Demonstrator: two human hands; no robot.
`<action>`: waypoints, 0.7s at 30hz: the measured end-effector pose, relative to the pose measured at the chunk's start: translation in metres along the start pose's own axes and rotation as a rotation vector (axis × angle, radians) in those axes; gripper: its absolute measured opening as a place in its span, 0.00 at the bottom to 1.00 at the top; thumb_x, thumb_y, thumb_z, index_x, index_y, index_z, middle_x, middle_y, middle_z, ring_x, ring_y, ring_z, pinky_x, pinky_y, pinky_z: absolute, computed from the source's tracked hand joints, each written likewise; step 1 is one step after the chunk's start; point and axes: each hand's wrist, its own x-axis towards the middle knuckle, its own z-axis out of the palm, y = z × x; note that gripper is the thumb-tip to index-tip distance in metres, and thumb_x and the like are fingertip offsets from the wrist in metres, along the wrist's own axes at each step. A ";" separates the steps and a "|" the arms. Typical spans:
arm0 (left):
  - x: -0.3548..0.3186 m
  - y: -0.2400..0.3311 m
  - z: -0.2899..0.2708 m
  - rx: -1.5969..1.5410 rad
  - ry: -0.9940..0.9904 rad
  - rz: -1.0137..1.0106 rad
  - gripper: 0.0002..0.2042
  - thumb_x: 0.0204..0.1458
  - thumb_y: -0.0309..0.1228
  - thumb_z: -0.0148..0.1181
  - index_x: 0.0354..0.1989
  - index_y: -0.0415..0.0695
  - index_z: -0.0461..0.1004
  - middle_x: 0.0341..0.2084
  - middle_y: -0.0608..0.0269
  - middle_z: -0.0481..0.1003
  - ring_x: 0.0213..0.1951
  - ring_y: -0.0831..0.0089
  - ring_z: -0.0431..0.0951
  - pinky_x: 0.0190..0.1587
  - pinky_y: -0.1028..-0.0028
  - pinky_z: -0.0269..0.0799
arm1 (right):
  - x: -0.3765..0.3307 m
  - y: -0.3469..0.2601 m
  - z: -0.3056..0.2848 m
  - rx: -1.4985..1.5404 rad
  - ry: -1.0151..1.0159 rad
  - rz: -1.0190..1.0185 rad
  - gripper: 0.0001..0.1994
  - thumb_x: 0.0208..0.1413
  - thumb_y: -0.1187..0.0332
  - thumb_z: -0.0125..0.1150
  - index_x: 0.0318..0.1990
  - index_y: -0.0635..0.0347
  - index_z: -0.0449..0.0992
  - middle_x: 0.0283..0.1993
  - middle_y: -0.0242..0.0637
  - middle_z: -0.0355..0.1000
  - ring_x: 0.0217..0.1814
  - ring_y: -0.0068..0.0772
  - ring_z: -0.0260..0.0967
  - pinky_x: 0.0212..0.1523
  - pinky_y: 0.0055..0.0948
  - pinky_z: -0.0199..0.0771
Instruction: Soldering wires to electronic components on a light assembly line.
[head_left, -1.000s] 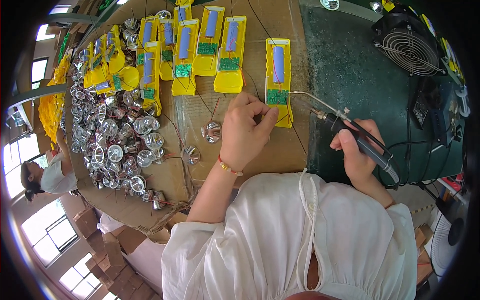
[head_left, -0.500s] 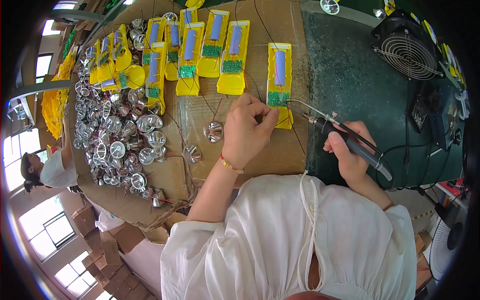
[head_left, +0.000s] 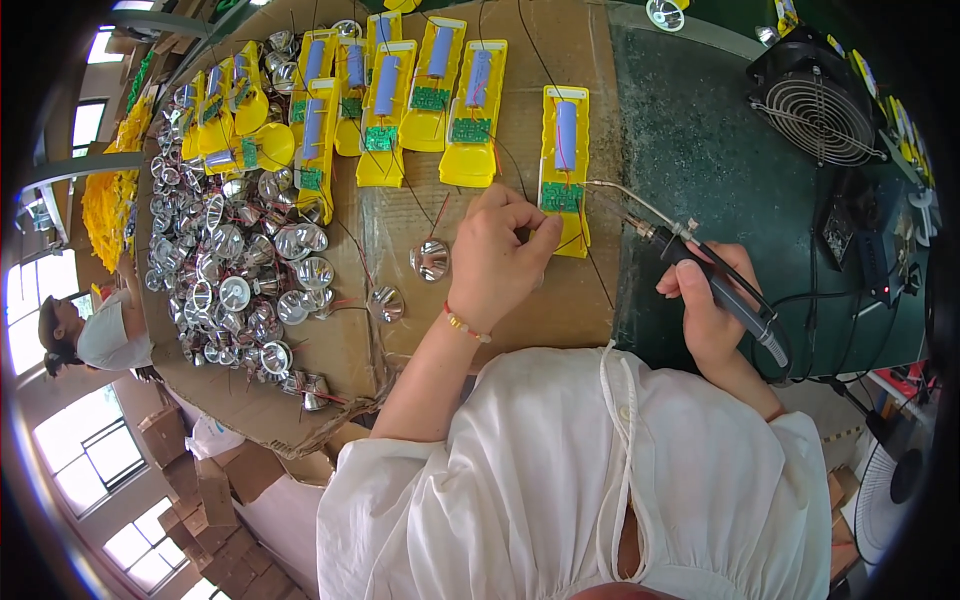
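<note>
The left hand presses curled fingertips on a long yellow plastic case at upper centre, its long axis running up the frame, holding a blue cell above a green board. The right hand grips a black soldering iron, its metal tip pointing left at the board. Shiny cone reflectors heap on brown cardboard at left.
</note>
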 end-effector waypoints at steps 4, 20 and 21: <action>0.001 0.000 0.001 0.009 0.003 0.002 0.09 0.41 0.32 0.59 0.20 0.39 0.75 0.23 0.59 0.69 0.30 0.65 0.70 0.32 0.70 0.66 | -0.001 0.001 -0.004 0.014 0.024 0.008 0.08 0.50 0.75 0.56 0.36 0.69 0.66 0.25 0.41 0.70 0.23 0.24 0.68 0.25 0.21 0.70; -0.005 0.003 0.005 0.047 0.078 0.045 0.07 0.41 0.30 0.60 0.19 0.39 0.75 0.22 0.59 0.69 0.24 0.67 0.69 0.27 0.73 0.65 | 0.003 0.001 0.003 -0.060 -0.051 0.088 0.09 0.48 0.73 0.60 0.33 0.68 0.68 0.24 0.37 0.71 0.24 0.21 0.69 0.25 0.19 0.70; -0.007 0.005 0.005 0.056 0.097 0.072 0.06 0.41 0.30 0.60 0.21 0.39 0.75 0.23 0.59 0.69 0.24 0.66 0.69 0.27 0.72 0.65 | 0.003 0.002 0.003 -0.061 -0.052 0.090 0.09 0.48 0.73 0.60 0.33 0.68 0.68 0.24 0.37 0.71 0.24 0.21 0.69 0.25 0.19 0.70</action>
